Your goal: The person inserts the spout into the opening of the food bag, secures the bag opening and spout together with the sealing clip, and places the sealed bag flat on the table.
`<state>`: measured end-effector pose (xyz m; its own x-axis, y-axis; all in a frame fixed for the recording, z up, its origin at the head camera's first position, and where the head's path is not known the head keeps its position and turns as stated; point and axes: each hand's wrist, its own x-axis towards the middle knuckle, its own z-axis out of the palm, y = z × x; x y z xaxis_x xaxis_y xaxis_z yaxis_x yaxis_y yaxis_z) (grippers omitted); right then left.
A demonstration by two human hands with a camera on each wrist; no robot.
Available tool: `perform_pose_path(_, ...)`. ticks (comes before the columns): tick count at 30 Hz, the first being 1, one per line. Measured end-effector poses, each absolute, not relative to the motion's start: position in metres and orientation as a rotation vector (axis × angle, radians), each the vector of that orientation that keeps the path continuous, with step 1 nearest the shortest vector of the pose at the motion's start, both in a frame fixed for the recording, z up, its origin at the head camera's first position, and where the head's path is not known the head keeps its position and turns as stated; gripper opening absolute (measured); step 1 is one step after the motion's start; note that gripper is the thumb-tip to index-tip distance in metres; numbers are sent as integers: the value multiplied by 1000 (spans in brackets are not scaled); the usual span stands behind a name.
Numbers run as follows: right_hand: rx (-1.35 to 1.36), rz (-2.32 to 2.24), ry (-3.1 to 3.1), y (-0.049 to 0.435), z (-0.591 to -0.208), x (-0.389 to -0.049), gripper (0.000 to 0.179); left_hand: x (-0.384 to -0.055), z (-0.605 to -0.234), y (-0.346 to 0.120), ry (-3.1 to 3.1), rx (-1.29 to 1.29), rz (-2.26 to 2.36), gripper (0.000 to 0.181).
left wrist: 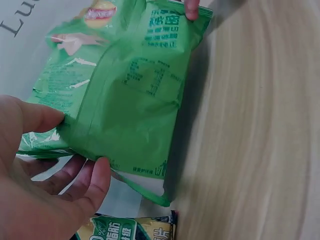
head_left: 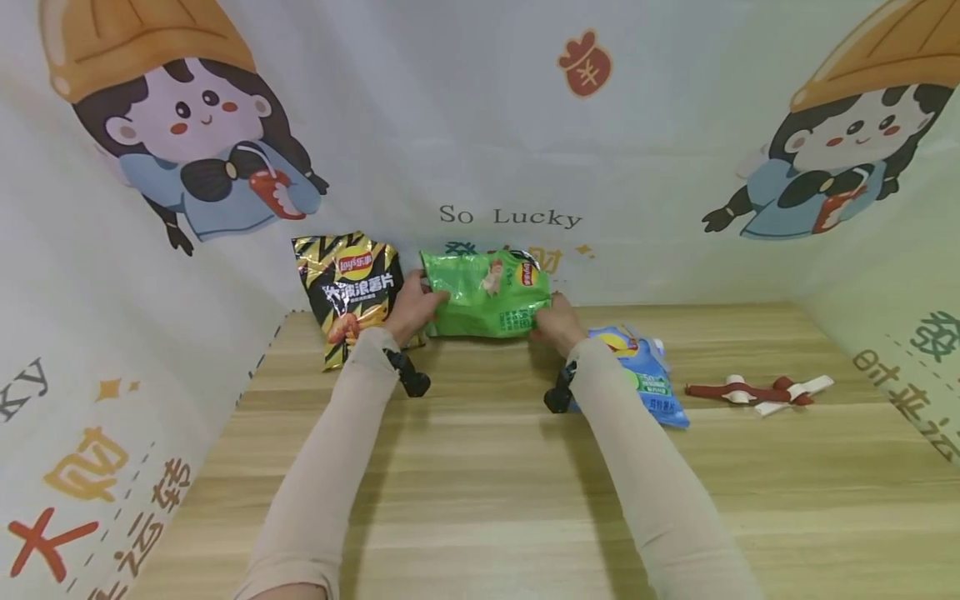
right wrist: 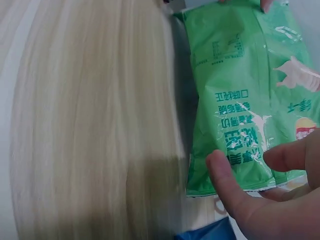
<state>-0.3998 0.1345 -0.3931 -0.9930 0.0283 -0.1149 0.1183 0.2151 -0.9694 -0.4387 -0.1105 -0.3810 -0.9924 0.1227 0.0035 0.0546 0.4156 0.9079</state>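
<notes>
A green Lay's chip bag [head_left: 480,300] lies on its side against the back wall at the rear of the table. At its left end my left hand [head_left: 414,310] pinches the edge, thumb on the front and fingers curled behind, as the left wrist view shows. My right hand [head_left: 558,327] grips the opposite end, with fingertips [right wrist: 217,160] on the printed front and other fingers partly hidden behind. Left of the green bag leans a black-and-gold Lay's bag [head_left: 352,287], partly behind my left hand. A blue chip bag [head_left: 648,379] lies beside my right forearm, which covers part of it.
Dark red and white strip-like pieces [head_left: 761,392] lie crossed at the right of the wooden table [head_left: 480,500]. A printed white cloth [head_left: 390,125] hangs behind the table and along both sides. Black wrist straps hold small cameras on both arms.
</notes>
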Motion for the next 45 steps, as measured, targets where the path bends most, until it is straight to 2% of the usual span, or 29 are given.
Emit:
perform_pose_path(6, 214, -1849, 2467, 142, -387, -392, 42, -428, -379, -110, 2633, 213, 1631, 69)
perform_pose_path(15, 47, -1781, 2758, 152, -376, -373, 32, -391, -378, -115, 2651, 338, 1721, 37)
perform_pose_path(22, -106, -1664, 2958, 161, -363, -352, 28, -349, -377, -122, 2642, 467, 1670, 47)
perform_pose_path(28, -318, -1615, 3015, 168, -354, -336, 22, -306, -380, -127, 2787, 521, 1422, 33)
perform_pose_path(35, -554, -1518, 2896, 176, -347, -317, 21, -253, -391, -127, 2901, 641, 1221, 34)
perform_pose_path(45, -703, -1574, 2700, 182, -347, -299, 26, -178, -395, -119, 2766, 883, 1070, 27)
